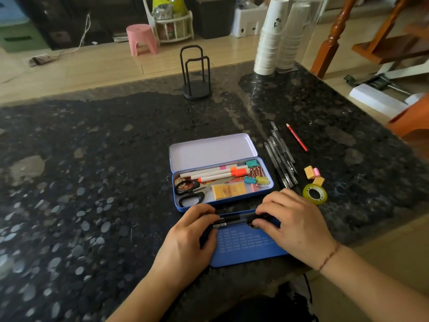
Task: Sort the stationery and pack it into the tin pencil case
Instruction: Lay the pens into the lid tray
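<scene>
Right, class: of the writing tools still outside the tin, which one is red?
The pencil, lying alone on the counter right of the black pens. It is the only red one, slimmer, with a pale tip; the others are dark.

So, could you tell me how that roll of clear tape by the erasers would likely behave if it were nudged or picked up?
The tape roll lies flat on the countertop, so a nudge should slide it rather than roll it. It looks small and hollow, so probably light. Stood on edge, its round shape would likely let it roll away.
</scene>
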### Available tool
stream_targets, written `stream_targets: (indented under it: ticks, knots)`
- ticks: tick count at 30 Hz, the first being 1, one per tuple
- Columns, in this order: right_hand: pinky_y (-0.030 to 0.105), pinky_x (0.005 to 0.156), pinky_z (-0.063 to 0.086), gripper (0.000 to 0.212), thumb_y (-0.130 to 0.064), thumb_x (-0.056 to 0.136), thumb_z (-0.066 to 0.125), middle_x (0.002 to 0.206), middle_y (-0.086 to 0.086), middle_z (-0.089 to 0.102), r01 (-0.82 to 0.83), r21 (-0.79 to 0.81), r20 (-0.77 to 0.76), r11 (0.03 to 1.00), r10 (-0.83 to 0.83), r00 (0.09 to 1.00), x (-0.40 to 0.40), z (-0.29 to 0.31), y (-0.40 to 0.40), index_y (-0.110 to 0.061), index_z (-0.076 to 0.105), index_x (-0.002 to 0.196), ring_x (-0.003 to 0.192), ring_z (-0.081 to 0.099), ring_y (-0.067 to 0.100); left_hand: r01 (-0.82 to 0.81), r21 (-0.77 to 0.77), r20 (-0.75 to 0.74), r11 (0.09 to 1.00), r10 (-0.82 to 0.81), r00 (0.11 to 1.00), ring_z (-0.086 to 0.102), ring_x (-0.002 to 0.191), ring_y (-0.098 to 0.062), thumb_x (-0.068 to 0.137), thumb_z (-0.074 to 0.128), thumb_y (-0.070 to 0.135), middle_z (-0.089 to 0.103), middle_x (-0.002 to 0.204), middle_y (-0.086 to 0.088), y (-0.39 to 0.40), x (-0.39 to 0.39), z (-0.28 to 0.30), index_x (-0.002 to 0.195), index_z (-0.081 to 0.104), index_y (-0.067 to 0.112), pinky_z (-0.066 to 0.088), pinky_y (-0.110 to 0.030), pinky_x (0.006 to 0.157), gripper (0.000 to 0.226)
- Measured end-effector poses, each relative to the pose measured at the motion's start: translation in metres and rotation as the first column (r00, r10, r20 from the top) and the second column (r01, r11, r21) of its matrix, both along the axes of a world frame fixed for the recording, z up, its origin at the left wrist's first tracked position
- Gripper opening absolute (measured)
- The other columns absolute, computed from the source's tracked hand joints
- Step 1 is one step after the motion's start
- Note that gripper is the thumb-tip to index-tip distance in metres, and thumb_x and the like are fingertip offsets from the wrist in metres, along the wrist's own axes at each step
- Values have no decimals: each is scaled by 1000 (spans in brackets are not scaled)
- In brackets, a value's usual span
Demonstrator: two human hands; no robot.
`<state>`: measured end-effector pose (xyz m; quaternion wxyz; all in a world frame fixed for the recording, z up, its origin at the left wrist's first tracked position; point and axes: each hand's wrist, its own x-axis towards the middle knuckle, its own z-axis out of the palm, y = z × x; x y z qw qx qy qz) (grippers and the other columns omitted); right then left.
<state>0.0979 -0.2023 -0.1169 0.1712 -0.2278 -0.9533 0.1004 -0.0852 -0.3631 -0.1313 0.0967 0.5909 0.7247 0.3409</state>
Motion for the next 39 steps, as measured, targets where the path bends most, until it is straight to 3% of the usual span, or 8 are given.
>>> stream_targets:
  ticks: [8,11,16,24,28,30,33,39]
  knots:
    - [28,66,47,34,-58,82,57,90,-13,63,37,-28,9,999,-37,999,-1,8,12,-27,68,92,85,53,9,-30,48,15,998,29,999,59,104,0,82,75,11,61,114,11,3,-2,-3,106,72,17,48,-12,92,24]
    - [27,59,41,25,-49,87,56,90,-9,63,316,14,-12,949,-316,949,0,26,50,-28,69,90,85,52,14,-21,75,23,997,19,1000,59,105,-1,83,73,11,61,114,11,3,-3,-3,108,72,18,48,-12,91,26]
    - [33,68,50,28,-55,84,59,80,-5,68,625,-40,288,779,-590,754,-14,29,105,-30,70,78,91,60,23,29,58,-38,998,-26,999,60,107,-4,87,67,14,60,119,6,1,-3,-4,108,74,21,53,-18,87,23]
    - [38,77,42,33,-49,87,56,69,-1,63,595,173,329,785,-615,716,-23,31,108,-26,68,65,86,58,26,15,40,-5,999,-15,1000,59,107,-2,87,69,12,60,118,8,3,-3,-3,112,72,19,48,-14,92,26]
    - [29,55,42,29,-40,90,55,67,-2,60,519,184,212,835,-550,808,-11,52,94,-26,66,67,73,57,19,32,31,5,999,-32,999,58,108,-2,86,70,11,59,119,10,2,-3,-1,116,69,20,49,-13,92,31]
    - [25,48,45,20,-35,91,56,69,-5,62,511,70,95,857,-516,852,3,67,89,-22,67,80,62,59,13,30,27,9,999,-30,1000,58,108,-2,86,71,12,58,120,11,2,-3,-1,119,67,21,49,-15,92,34]
    - [15,45,47,7,-24,93,57,74,-6,69,388,-325,-165,862,-456,875,32,80,79,-21,62,91,57,66,8,7,29,56,1000,-8,998,57,109,-1,85,72,14,59,120,13,1,-3,0,123,63,20,47,-14,94,39]
    - [17,56,52,19,-41,65,73,73,-7,68,-59,-734,-524,676,-509,683,54,99,68,-32,69,82,69,63,8,-4,24,71,1000,2,997,55,112,2,84,71,11,59,121,13,0,-4,-1,124,61,20,42,-8,96,42]
